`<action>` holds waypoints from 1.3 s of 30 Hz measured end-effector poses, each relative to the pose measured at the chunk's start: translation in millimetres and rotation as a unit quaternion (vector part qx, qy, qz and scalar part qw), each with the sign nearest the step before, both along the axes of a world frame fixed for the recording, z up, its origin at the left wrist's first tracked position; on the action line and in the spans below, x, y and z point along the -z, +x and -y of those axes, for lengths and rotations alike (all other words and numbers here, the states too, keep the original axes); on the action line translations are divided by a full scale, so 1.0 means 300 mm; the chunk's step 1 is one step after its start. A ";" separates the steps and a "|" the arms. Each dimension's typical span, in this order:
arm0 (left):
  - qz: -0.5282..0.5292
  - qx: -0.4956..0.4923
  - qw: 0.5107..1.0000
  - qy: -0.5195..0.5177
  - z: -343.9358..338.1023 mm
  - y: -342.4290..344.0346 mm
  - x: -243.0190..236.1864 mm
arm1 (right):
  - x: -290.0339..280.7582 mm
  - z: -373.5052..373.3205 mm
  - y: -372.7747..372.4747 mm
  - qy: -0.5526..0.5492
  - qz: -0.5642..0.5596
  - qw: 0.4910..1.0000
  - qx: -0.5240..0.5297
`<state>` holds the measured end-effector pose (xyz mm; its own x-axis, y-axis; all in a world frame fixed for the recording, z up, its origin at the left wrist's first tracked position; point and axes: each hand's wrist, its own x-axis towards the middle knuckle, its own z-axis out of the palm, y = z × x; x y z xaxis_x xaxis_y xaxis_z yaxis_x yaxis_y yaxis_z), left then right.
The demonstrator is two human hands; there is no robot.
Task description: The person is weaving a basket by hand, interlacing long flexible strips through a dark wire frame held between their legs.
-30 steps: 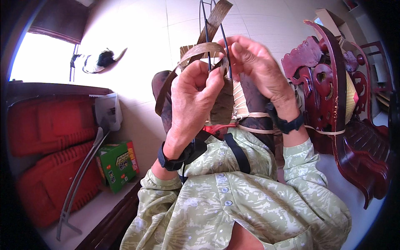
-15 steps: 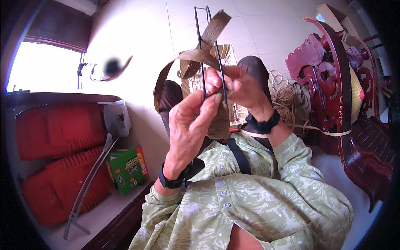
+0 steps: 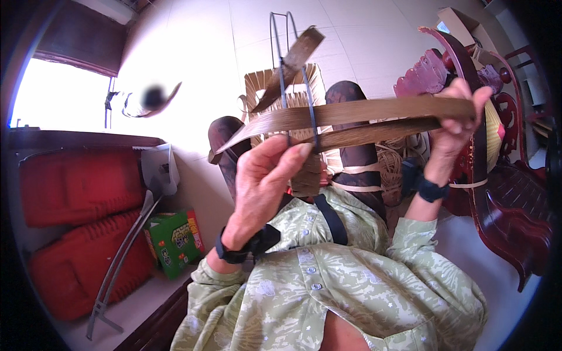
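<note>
A tall, narrow dark wire frame (image 3: 311, 104) stands up between my knees, with a brown woven piece (image 3: 306, 180) around its lower end. My left hand (image 3: 260, 181) pinches the frame and weave where they meet, thumb on the near side. Out to the right, my right hand (image 3: 453, 123) is closed on a flat, glossy brown strip (image 3: 374, 109), drawn across the wires. This strip doubles back in a long loop, its lower run reaching the weave by my left thumb. A stiff strip end (image 3: 295, 55) slants up past the wires.
Behind the frame is a light slatted basket-like object (image 3: 316, 76). Coiled tan cord (image 3: 393, 167) lies by my right knee. On the right stands a carved dark-red wooden chair (image 3: 477, 117). Red cases (image 3: 82, 187), a green box (image 3: 175, 243) and a long-handled grey tool (image 3: 126, 251) are at left.
My right hand has moved from the frame far to the right, pulling the brown strip out into a long loop. My left hand stays at the weave.
</note>
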<state>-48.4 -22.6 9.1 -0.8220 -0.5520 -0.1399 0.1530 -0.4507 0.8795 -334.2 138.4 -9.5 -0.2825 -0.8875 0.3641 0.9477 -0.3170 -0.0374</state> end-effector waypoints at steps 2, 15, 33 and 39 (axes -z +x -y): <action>0.076 -0.004 0.995 -0.063 -0.006 0.037 -0.002 | -0.044 -0.096 -0.059 0.044 -0.077 0.987 0.135; 0.045 -0.018 0.994 -0.097 -0.060 0.064 0.046 | 0.047 0.047 0.157 0.376 -0.775 0.303 0.409; 0.031 -0.033 0.998 -0.052 -0.048 0.082 0.058 | 0.314 -0.442 -0.203 0.845 -0.528 -0.082 -0.034; 0.037 -0.025 0.996 -0.079 -0.065 0.076 0.050 | 0.153 0.077 0.172 0.356 -0.745 0.508 0.245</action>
<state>-25.5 -2.9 -5.8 -0.7835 -0.6121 -0.1072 0.1036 -0.2988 0.9487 -282.5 115.2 -55.5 -0.4152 -0.8999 0.1332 -0.4869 0.0961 -0.8682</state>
